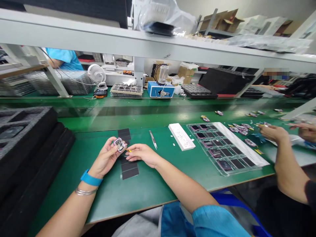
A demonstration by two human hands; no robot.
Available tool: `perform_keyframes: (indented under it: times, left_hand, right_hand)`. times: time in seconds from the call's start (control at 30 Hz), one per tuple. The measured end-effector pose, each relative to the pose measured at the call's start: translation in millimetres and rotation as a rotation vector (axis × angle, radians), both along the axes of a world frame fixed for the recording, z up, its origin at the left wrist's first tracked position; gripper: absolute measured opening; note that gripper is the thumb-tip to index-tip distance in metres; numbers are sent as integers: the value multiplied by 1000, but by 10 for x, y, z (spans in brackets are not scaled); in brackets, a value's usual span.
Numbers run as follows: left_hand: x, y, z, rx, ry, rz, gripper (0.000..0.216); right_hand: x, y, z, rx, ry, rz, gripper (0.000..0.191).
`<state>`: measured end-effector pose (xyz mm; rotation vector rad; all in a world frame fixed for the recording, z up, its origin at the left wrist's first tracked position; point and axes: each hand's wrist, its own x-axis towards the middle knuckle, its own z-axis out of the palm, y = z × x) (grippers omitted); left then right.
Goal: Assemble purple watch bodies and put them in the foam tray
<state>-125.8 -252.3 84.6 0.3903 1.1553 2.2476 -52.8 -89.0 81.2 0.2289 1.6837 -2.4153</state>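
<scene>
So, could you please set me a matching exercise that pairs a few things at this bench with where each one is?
Things:
1. blue band
2. steel tweezers
3. purple-edged module
4. clear tray

Places:
A. right of the white block
B. in the left hand
C. around the left wrist
D. left of the white block

Pairs: 1-C, 2-D, 3-B, 4-A

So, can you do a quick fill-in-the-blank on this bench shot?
The left hand holds a small purple-edged device, and the band on that wrist is ____.

The right hand pinches a thin yellow stick; further right, a pair of ____ lies on the green mat.

Black foam trays lie on the person's ____ side.

Missing words: blue; tweezers; left.
</scene>
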Motion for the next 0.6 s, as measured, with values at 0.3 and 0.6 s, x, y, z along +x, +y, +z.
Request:
perform_keyframes:
  times: [0.3,0.6]
  left_hand:
    - [9,-8,7,-155,-63,-157,42]
    - [104,80,-33,-345,-49,-337,32]
  right_hand:
    - [38,110,132,-24,239,-251,32]
    - [32,30,55,472,468,-275,21]
